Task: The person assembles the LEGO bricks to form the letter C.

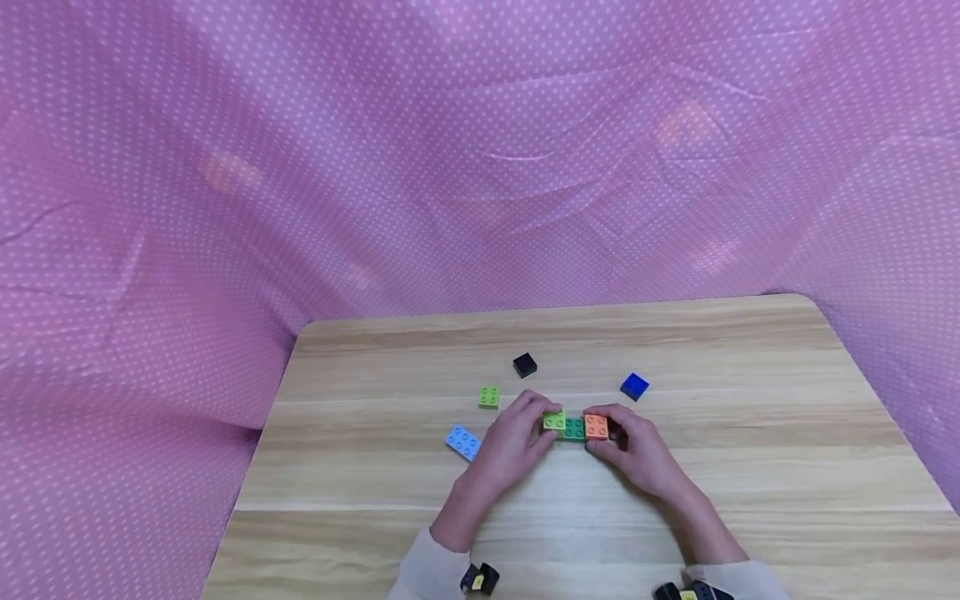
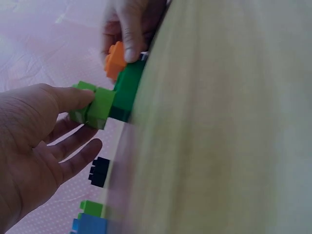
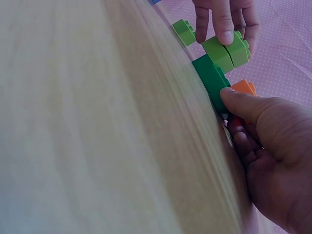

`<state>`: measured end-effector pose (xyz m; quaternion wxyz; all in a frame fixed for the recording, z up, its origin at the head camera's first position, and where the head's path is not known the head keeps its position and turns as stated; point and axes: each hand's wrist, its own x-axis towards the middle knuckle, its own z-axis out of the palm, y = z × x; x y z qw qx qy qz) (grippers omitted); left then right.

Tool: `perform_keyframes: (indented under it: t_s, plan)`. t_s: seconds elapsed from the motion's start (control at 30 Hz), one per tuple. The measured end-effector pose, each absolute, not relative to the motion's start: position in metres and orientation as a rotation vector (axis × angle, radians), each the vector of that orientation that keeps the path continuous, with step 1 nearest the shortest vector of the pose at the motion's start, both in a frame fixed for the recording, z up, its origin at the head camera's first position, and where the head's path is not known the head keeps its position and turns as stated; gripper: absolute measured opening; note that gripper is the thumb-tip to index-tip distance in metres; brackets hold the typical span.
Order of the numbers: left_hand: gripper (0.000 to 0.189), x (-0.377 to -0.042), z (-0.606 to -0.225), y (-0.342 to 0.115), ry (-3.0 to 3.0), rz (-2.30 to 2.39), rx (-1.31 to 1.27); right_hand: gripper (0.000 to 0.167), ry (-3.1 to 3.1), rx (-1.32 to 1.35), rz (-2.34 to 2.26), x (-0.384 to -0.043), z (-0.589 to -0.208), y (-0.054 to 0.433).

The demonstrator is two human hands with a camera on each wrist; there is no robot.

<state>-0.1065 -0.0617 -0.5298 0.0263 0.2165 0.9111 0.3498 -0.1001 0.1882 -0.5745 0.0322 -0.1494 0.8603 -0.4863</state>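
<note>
My left hand (image 1: 507, 446) pinches two stacked lime-green toy bricks (image 2: 101, 107) between thumb and fingers. They are at the left end of a longer dark green brick (image 3: 211, 80); whether they are fully seated on it I cannot tell. On that brick's right end sits an orange brick (image 1: 596, 427), its studs facing up. My right hand (image 1: 643, 454) grips this end, with the thumb against the dark green side in the right wrist view. Some of its fingers are hidden behind the bricks.
Left of my left hand lies a light blue brick (image 1: 463, 442), partly covered by it. Farther back on the wooden table (image 1: 360, 467) are a lime-green brick (image 1: 489, 397), a black brick (image 1: 525, 365) and a dark blue brick (image 1: 634, 386). Pink dotted cloth (image 1: 480, 167) hangs around the table.
</note>
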Motion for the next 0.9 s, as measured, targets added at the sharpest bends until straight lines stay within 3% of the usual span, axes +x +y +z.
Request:
perform_keyframes:
  t_s: [0.17,0.4,0.67,0.9]
  plan:
    - [0.041,-0.103,-0.533,-0.06,2.825,1.085,0.674,0.047,2.647,-0.47,-1.497,-0.1,-0.574,0.189]
    - [0.062,-0.11,-0.531,-0.082,2.771,1.181,0.61,0.048,2.645,-0.466,-1.473,-0.1,-0.573,0.19]
    - [0.042,-0.135,-0.53,-0.131,2.854,1.258,0.58,0.047,2.652,-0.451,-1.469,-0.1,-0.572,0.19]
    - [0.047,-0.148,-0.535,-0.152,2.855,1.22,0.494,0.048,2.65,-0.447,-1.474,-0.099,-0.573,0.189]
